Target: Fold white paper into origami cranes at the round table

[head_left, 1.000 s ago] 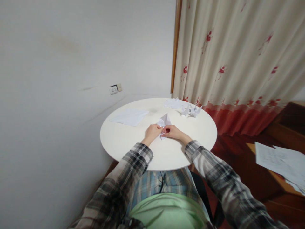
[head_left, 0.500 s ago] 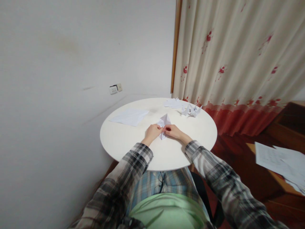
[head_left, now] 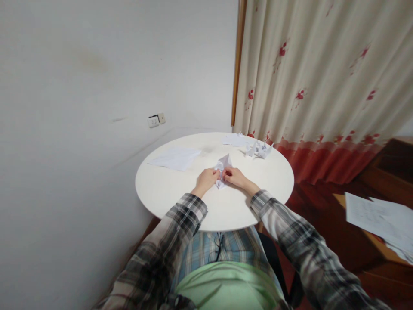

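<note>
A small piece of folded white paper [head_left: 223,164] lies near the middle of a round white table [head_left: 167,187]. My left hand [head_left: 208,178] and my right hand [head_left: 233,176] meet at its near end, fingers pinched on the paper from either side. A pointed flap of the paper sticks up beyond my fingers. Both plaid sleeves reach in from the near edge of the table.
A flat white sheet [head_left: 176,158] lies at the table's left. Another sheet [head_left: 234,139] and finished folded paper figures [head_left: 259,150] sit at the far right. A flowered curtain [head_left: 322,77] hangs behind. Loose papers [head_left: 377,219] rest on wooden furniture at right.
My hands have drawn closer together on the folded paper, and its raised flap has tilted slightly. Nothing else on the table has moved.
</note>
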{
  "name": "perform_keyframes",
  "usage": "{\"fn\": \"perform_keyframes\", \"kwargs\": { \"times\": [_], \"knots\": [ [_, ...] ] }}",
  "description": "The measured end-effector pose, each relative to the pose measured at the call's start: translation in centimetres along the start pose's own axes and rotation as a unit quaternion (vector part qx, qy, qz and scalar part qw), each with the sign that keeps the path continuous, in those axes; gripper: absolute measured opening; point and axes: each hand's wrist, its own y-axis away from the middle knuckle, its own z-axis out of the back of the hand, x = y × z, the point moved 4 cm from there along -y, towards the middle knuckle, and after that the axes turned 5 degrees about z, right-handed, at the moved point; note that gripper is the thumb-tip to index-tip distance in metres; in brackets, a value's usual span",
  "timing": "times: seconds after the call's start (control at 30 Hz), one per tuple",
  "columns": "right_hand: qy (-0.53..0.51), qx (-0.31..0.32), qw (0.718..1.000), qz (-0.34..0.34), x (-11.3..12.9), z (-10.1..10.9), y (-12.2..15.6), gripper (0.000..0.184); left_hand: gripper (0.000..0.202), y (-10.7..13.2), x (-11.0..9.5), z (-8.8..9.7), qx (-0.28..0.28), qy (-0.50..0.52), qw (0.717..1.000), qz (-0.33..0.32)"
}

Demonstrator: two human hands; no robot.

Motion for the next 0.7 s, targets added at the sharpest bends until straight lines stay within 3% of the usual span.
{"fn": "perform_keyframes", "kwargs": {
  "times": [0.17,0.37,0.7],
  "knots": [
    [-0.002,-0.016,1.000,0.008,0.1,-0.1,0.0,0.009,0.050,-0.1,0.1,0.0,0.001,-0.003,1.000,0.003],
    [-0.010,-0.006,1.000,0.014,-0.2,-0.3,-0.1,0.023,0.051,-0.2,0.1,-0.2,0.001,-0.007,1.000,-0.014],
    [0.060,-0.027,0.998,-0.005,-0.6,0.2,-0.4,0.006,0.022,-0.5,-0.1,-1.1,0.016,0.023,0.991,-0.134]
  ]
}}
